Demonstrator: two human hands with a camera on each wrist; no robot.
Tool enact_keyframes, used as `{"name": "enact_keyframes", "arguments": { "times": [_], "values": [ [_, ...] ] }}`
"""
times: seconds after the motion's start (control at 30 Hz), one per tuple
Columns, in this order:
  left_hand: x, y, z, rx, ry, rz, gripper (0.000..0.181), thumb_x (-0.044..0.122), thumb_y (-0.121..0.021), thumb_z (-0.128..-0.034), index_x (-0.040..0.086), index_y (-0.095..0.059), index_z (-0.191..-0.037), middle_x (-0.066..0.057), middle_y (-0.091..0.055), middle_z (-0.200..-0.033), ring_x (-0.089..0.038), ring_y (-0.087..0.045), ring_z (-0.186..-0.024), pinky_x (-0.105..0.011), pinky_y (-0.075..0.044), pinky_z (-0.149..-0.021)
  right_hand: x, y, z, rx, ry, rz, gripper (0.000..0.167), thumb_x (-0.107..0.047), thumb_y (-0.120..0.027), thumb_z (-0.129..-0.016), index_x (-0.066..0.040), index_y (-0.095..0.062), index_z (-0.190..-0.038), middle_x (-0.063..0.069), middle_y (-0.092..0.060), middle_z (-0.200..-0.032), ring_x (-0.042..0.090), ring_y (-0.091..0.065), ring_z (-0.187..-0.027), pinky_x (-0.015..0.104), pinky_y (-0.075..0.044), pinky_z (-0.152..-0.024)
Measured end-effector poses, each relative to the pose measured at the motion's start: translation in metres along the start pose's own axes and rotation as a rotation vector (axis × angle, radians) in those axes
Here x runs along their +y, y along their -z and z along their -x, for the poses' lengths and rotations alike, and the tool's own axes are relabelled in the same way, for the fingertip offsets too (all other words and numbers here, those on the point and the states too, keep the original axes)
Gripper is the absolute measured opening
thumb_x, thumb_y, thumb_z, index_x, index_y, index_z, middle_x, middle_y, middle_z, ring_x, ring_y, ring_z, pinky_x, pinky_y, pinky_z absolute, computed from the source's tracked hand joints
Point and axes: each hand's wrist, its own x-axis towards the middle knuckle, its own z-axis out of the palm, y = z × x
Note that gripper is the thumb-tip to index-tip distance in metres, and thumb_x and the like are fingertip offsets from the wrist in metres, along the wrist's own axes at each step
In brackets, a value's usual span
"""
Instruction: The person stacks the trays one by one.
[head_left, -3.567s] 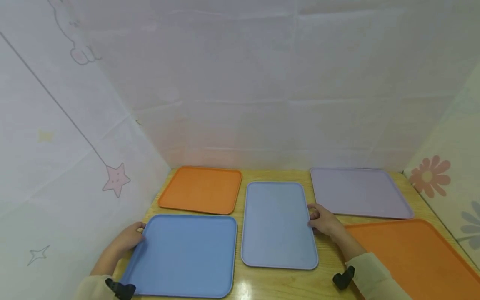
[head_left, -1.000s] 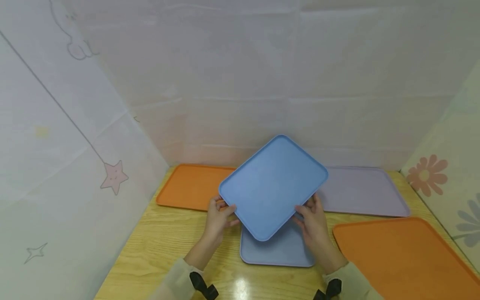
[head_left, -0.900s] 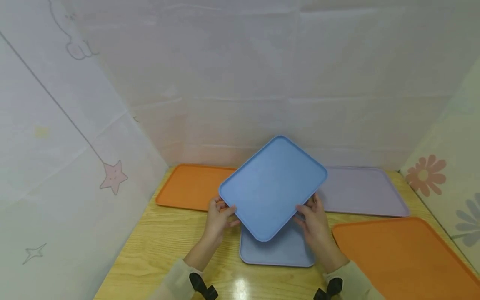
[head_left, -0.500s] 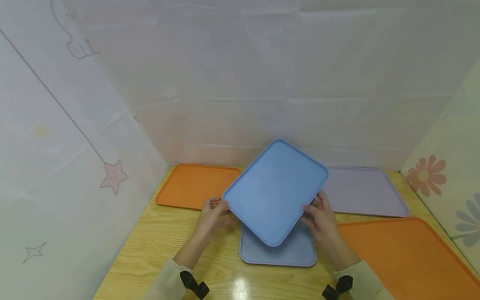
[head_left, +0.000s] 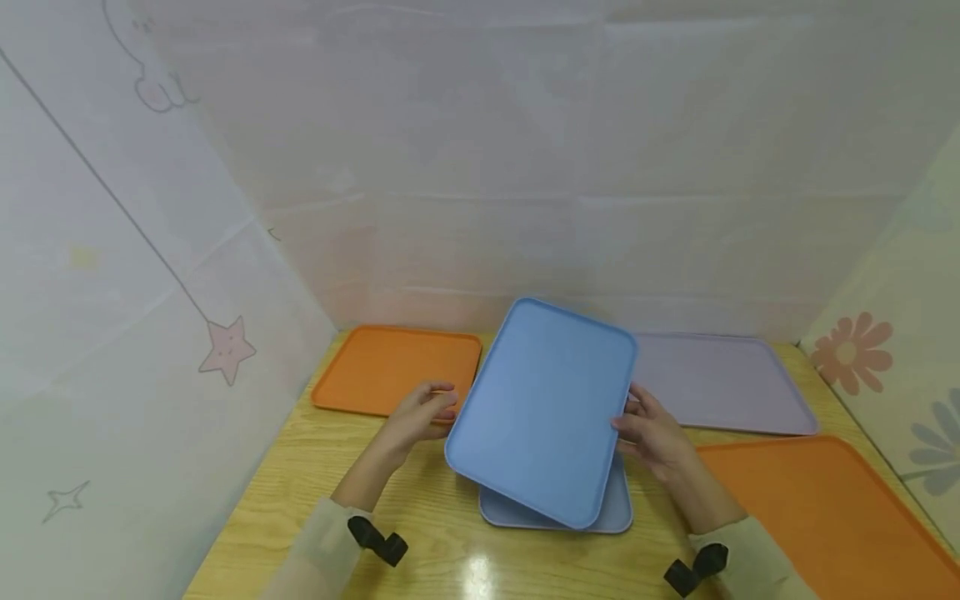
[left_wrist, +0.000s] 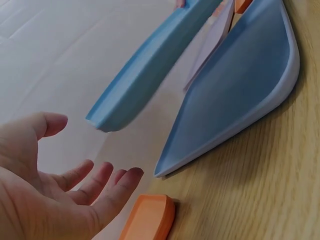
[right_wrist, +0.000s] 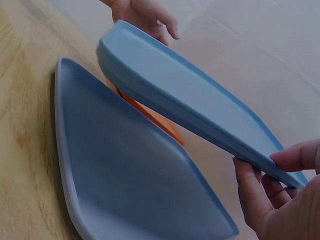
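My right hand (head_left: 654, 433) pinches the right edge of a blue tray (head_left: 546, 408), thumb on top and fingers underneath. The blue tray hangs at a slant above a greyish-blue tray (head_left: 615, 504) lying on the table; in the right wrist view a gap shows between the blue tray (right_wrist: 180, 90) and the lower tray (right_wrist: 120, 160). My left hand (head_left: 412, 421) is off the blue tray, just left of its edge. In the left wrist view the left hand (left_wrist: 65, 185) has its thumb and fingers spread and holds nothing.
An orange tray (head_left: 397, 371) lies at the back left and a pale purple tray (head_left: 720, 383) at the back right. A larger orange tray (head_left: 832, 508) lies at the front right, under my right forearm. Cloth walls (head_left: 480, 167) rise around the wooden table (head_left: 300, 508).
The blue tray was lifted from the front left to above the greyish-blue tray. In the last half second it has turned and lowered, and my left hand has let go of it, moving left.
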Motion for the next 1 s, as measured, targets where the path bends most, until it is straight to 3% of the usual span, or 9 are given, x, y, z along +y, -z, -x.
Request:
{"name": "enact_keyframes", "arguments": {
  "times": [0.27,0.4,0.63,1.0],
  "values": [
    [0.002,-0.01,-0.009,-0.136,0.003,0.006,0.057,0.027,-0.063,-0.1003,0.002,-0.043,-0.148,-0.024,-0.054,-0.135,-0.033,-0.061,-0.112,-0.05,-0.055,-0.096,0.003,0.012,-0.005,-0.072,-0.008,0.08,0.084,0.008,-0.055,-0.091,-0.006,-0.012,-0.162,0.003,-0.052,-0.114,0.018,-0.064,-0.094,0.041,-0.058,-0.083],
    [0.002,-0.017,-0.01,-0.177,-0.003,-0.026,0.06,0.021,-0.065,-0.0979,0.003,-0.041,-0.15,-0.021,-0.057,-0.125,-0.031,-0.063,-0.105,-0.05,-0.058,-0.089,0.002,0.016,-0.006,-0.118,-0.027,0.108,0.083,0.008,-0.054,-0.091,-0.004,-0.011,-0.162,0.004,-0.052,-0.112,0.019,-0.064,-0.094,0.043,-0.058,-0.085],
    [-0.009,-0.025,-0.015,-0.182,-0.006,-0.038,0.069,0.011,-0.069,-0.0924,0.008,-0.037,-0.153,-0.016,-0.056,-0.112,-0.025,-0.061,-0.095,-0.048,-0.061,-0.073,-0.003,0.021,-0.005,-0.178,-0.062,0.135,0.09,0.005,-0.058,-0.091,-0.003,-0.004,-0.162,0.006,-0.052,-0.117,0.017,-0.062,-0.097,0.042,-0.057,-0.087],
    [-0.016,-0.028,-0.023,-0.22,-0.009,-0.002,0.072,0.004,-0.067,-0.0896,0.008,-0.034,-0.153,-0.019,-0.056,-0.117,-0.026,-0.061,-0.097,-0.045,-0.062,-0.067,-0.009,0.025,-0.013,-0.097,-0.081,0.256,0.082,0.0,-0.063,-0.092,-0.002,-0.017,-0.16,0.007,-0.055,-0.112,0.017,-0.062,-0.095,0.041,-0.058,-0.086]
  ]
}}
